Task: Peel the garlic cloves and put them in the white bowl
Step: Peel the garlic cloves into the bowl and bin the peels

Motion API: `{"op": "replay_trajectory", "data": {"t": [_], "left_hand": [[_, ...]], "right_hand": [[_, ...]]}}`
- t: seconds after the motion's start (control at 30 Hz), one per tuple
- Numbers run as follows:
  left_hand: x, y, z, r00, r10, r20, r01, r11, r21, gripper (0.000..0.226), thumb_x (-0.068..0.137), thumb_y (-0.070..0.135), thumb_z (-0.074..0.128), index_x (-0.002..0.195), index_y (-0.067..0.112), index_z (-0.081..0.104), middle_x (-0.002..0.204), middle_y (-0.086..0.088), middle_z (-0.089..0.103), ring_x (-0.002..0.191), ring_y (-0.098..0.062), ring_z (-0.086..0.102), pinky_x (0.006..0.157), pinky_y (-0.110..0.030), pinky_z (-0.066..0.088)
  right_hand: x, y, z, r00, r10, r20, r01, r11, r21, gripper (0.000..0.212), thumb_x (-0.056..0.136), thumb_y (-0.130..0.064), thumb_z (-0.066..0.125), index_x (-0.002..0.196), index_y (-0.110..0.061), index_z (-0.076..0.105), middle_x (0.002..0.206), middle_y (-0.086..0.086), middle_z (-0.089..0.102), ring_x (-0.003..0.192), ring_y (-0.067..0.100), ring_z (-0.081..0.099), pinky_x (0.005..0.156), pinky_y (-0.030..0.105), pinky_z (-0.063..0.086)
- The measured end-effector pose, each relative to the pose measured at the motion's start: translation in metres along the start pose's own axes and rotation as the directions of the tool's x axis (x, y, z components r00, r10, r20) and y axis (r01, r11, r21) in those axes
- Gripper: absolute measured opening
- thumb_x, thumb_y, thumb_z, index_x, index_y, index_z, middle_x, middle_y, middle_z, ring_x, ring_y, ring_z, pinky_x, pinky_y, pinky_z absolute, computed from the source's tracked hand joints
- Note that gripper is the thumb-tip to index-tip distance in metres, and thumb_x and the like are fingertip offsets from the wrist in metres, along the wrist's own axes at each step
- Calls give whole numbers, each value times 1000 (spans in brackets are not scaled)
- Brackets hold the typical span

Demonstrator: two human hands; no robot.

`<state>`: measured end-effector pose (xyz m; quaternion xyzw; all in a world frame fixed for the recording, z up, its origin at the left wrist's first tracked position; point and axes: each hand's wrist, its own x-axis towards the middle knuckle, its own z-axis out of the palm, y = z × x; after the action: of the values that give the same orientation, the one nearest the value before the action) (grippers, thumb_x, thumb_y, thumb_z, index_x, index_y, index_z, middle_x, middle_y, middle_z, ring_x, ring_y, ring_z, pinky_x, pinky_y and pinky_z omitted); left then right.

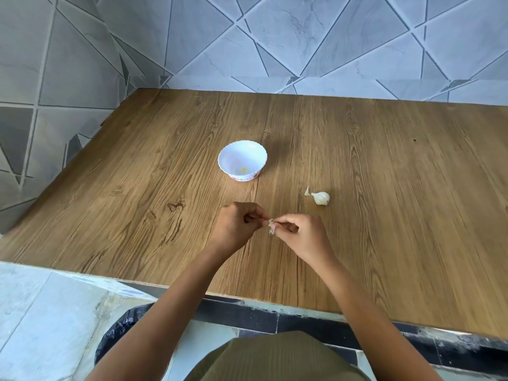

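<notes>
Small papery garlic clove (271, 226) is pinched by left hand (237, 227) and right hand (300, 235); yellow speck (243, 169) is seen in far white scalloped bowl (243, 152).

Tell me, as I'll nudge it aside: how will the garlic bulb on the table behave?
Lying on its rounded side, the garlic bulb would probably roll or wobble. Its papery skin suggests lightness and flaking, like the scrap beside it.

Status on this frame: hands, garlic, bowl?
Left hand and right hand both pinching one garlic clove, skin loose. White bowl beyond, path unblocked; spare garlic on table, right side.
</notes>
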<state>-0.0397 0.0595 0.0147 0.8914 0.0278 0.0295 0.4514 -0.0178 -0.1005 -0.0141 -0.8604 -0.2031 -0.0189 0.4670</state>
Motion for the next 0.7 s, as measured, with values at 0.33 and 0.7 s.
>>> {"op": "replay_trajectory", "data": {"t": [0.33,0.7], "left_hand": [[-2,3,3,1000,20,-3,-20,1000,-16,11,73,5,77,84,9,75,73,7,69,65,2,62,67,-10,50],[-2,2,4,984,-169,46,175,920,-350,11,78,0,72,88,2,72,84,-18,71,72,-19,66,69,-24,55]], "right_hand": [[2,0,-2,999,-36,3,36,996,-82,2,75,-6,72,72,-7,73,61,-1,67,50,16,59,49,31,46],[0,8,-5,987,134,92,-156,941,299,13,82,-5,68,85,-18,72,75,-1,72,65,11,66,58,21,51]]}}
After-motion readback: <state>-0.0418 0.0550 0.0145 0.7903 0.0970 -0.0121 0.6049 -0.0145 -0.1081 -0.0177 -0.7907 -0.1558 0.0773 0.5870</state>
